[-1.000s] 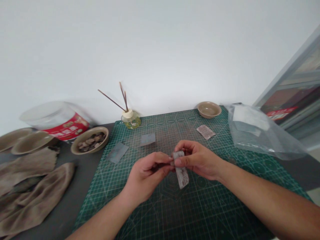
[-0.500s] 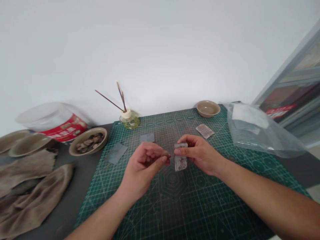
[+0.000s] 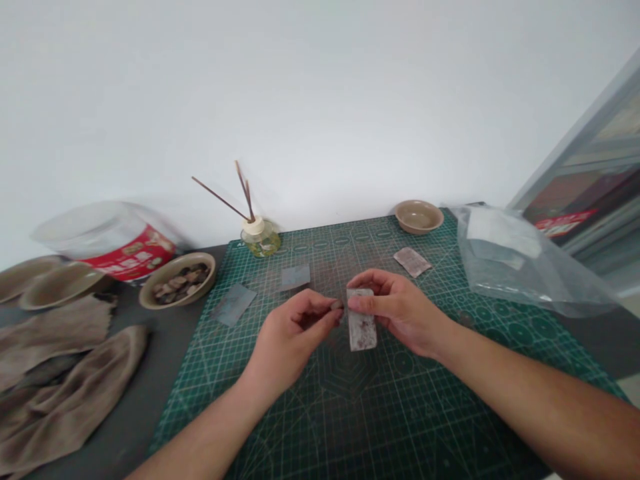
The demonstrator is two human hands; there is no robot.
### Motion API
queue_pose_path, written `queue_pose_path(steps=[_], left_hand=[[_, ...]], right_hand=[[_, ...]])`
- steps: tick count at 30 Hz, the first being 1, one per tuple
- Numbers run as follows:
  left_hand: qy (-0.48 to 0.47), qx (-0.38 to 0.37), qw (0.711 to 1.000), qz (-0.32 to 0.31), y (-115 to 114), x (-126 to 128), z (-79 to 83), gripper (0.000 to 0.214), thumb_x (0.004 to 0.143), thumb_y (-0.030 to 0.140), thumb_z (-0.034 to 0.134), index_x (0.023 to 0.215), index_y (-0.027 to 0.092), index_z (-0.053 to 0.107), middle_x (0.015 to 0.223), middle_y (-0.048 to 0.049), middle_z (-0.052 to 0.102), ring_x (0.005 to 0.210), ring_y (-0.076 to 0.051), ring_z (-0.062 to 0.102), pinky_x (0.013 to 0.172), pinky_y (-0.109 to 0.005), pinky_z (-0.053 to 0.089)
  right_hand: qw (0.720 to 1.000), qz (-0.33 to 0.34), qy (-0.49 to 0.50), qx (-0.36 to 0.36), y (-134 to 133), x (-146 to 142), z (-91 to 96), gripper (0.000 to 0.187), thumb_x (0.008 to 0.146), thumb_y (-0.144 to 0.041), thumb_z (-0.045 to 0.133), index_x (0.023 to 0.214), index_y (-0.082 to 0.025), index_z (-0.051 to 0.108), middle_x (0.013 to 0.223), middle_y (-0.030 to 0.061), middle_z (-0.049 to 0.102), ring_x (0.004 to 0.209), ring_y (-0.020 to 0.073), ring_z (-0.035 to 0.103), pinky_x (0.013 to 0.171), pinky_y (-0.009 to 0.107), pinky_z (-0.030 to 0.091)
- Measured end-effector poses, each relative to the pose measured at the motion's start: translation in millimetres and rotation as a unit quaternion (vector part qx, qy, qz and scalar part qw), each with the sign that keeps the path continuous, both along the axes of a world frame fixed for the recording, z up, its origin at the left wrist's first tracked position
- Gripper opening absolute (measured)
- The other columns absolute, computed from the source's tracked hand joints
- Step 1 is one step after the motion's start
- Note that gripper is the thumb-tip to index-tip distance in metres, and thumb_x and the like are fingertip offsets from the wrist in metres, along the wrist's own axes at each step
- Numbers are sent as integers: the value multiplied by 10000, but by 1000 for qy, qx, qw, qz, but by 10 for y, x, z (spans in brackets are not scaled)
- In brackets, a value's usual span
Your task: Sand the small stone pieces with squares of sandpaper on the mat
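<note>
My left hand (image 3: 293, 330) pinches a small brownish stone (image 3: 337, 305) between thumb and fingertips. Just to its right, my right hand (image 3: 403, 310) grips a whitish rectangular piece of sandpaper (image 3: 363, 331) smeared with dark dust, thumb on the near face and fingers behind. Stone and sandpaper are close together; whether they touch I cannot tell. Both hands are above a green cutting mat (image 3: 320, 427). Beyond the right hand lies another worn pale sheet (image 3: 413, 261). Two grey sheets, one nearer (image 3: 234, 305) and one farther (image 3: 295, 277), rest beyond the left hand.
At the left, a bowl of stones (image 3: 179, 281) stands by a red-labelled plastic tub (image 3: 130, 253), other bowls (image 3: 65, 287) and a brown cloth (image 3: 75, 400). A reed diffuser (image 3: 260, 239) and a small bowl (image 3: 419, 217) sit near the wall. A clear plastic bag (image 3: 520, 267) lies right.
The sandpaper has turned to show more of its face, its lower end slightly lower and farther right. The left fingertips have shifted slightly, and the stone shows more clearly.
</note>
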State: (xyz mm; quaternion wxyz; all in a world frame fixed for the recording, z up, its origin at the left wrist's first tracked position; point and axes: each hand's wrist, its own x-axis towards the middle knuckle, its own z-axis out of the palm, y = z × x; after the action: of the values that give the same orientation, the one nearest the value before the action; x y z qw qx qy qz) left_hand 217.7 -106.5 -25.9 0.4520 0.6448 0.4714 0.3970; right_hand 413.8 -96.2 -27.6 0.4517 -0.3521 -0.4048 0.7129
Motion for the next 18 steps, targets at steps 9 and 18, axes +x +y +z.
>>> queue_pose_path(steps=[9,18], left_hand=[[109,55,992,-24,-83,5,-26,75,789,230,681,749,174,650,684,5,666,637,-137,612,581,-223,472],[-45,41,998,-19,-55,-16,-18,38,818,182,690,834,185,656,762,-2,678,685,-131,648,632,-233,532]], right_hand=[[997,36,-43,50,-48,-71,-15,367,622,-308,877,893,-183,663,741,-27,642,634,112,561,593,243,434],[999,29,2,15,10,9,-25,321,647,-282,867,890,-190,680,790,-25,648,669,114,581,634,256,442]])
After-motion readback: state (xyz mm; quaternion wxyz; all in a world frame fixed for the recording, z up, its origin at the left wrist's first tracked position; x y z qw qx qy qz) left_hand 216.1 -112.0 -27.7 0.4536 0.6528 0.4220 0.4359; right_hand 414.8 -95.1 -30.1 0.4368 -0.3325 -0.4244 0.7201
